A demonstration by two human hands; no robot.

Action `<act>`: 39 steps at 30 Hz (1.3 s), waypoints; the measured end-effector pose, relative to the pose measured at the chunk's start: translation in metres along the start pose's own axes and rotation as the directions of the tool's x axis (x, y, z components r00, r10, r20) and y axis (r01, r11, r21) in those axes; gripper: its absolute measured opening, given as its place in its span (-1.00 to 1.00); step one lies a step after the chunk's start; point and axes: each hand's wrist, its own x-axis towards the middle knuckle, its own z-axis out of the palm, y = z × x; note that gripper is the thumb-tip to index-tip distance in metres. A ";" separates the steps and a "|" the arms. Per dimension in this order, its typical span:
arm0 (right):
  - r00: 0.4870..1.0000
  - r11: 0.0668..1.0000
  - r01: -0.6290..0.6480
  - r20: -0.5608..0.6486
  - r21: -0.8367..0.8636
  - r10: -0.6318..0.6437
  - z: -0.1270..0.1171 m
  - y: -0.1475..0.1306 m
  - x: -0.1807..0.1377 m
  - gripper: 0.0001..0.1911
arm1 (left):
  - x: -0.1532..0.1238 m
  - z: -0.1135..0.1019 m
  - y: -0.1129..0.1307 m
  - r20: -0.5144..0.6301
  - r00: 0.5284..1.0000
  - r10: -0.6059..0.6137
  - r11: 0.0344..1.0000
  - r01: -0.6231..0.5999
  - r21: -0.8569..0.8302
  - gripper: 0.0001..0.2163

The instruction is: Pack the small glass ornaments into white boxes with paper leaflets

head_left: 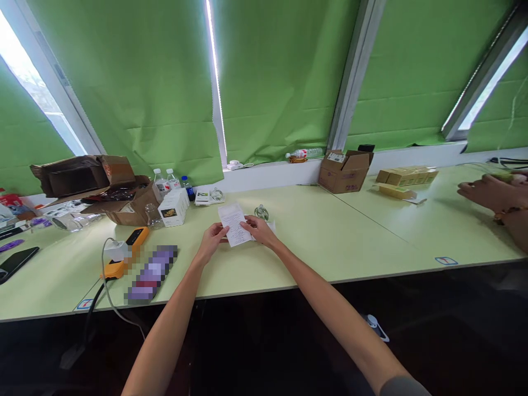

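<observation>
Both of my hands hold a small white printed paper slip (233,223) just above the pale green table (330,242). My left hand (213,240) pinches its lower left edge with fingers closed. My right hand (258,229) grips its right edge with fingers closed. A small clear glass object (261,212) stands just behind my right hand. More white paper (270,225) lies under my right hand.
At left: open cardboard boxes (103,187), water bottles (167,181), a white box (174,208), an orange device (126,252) with a white plug, a black phone (16,263). A brown box (344,171) and yellow packs (406,177) stand at the back right. Another person's hands (495,195) are at the far right.
</observation>
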 end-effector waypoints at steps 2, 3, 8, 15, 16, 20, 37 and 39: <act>1.000 1.000 -0.027 0.003 0.015 0.027 0.000 0.003 0.000 -0.53 | 0.000 0.000 0.000 -0.010 1.000 0.005 1.000 -0.005 -0.004 -0.57; 0.999 0.999 -0.042 0.012 0.026 0.042 0.000 0.004 0.001 -0.53 | 0.000 0.000 -0.001 -0.015 1.000 0.005 1.000 -0.005 -0.007 -0.57; 0.996 0.996 -0.076 0.042 0.037 0.074 -0.001 0.005 0.001 -0.56 | 0.000 0.000 0.000 -0.034 0.999 0.001 1.000 -0.002 -0.011 -0.56; 0.995 0.995 -0.097 0.037 0.029 0.096 0.000 0.010 0.003 -0.59 | 0.003 -0.002 -0.002 -0.046 0.999 -0.017 1.000 0.017 -0.006 -0.53; 0.994 0.994 -0.110 0.033 0.026 0.109 0.000 0.012 0.003 -0.59 | 0.003 -0.003 -0.003 -0.069 0.997 -0.019 1.000 0.019 -0.005 -0.53; 0.990 0.990 -0.138 0.014 -0.027 0.139 0.000 0.015 0.005 -0.69 | 0.006 -0.008 -0.006 -0.239 0.971 -0.026 1.000 0.023 -0.016 -0.56; 0.985 0.974 -0.169 0.012 -0.153 0.172 -0.004 0.026 0.006 -0.87 | 0.016 -0.027 -0.021 -0.580 0.799 -0.159 0.987 0.150 -0.064 -0.65; 0.984 0.973 -0.171 0.017 -0.154 0.175 -0.004 0.026 0.005 -0.87 | 0.017 -0.028 -0.022 -0.582 0.801 -0.138 0.990 0.135 -0.048 -0.66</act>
